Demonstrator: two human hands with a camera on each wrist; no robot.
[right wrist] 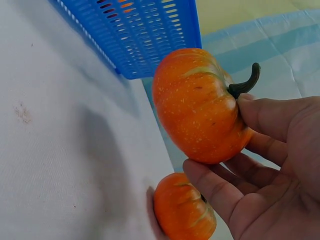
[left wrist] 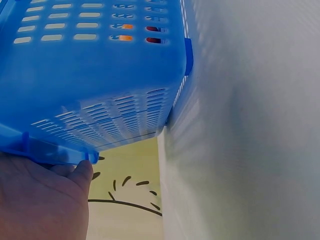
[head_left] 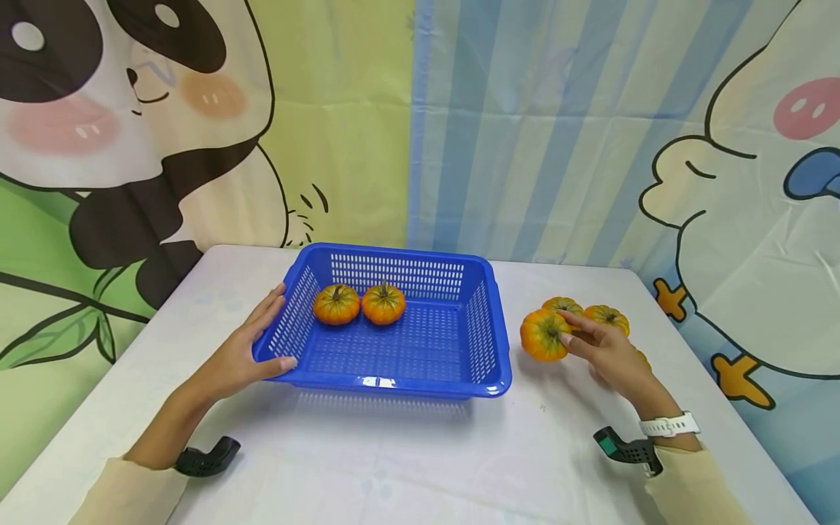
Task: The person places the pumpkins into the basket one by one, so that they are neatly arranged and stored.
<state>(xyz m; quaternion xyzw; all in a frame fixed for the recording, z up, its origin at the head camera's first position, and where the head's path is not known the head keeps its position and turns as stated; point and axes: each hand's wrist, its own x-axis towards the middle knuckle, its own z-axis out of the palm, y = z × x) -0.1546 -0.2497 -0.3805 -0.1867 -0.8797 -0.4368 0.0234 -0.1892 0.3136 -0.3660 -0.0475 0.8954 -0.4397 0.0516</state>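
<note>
A blue plastic basket [head_left: 394, 380] with slotted walls stands on the table. Two small orange pumpkins, one at the left [head_left: 336, 305] and one beside it [head_left: 383, 303], sit inside near its back left. My left hand [head_left: 246, 357] grips the basket's left rim, thumb over the front corner and fingers along the side. To the right of the basket, my right hand [head_left: 607, 357] holds another orange pumpkin [right wrist: 200, 110] above the table, its thumb by the dark curved stem and its fingers underneath. A loose pumpkin [right wrist: 182, 207] lies below that hand.
More pumpkins rest on the table's right side, including one at the back [head_left: 562, 303] and one farther right [head_left: 607, 318]; my right hand partly covers the group. A white-covered table [head_left: 420, 459] ends at a cartoon-printed curtain [head_left: 525, 146].
</note>
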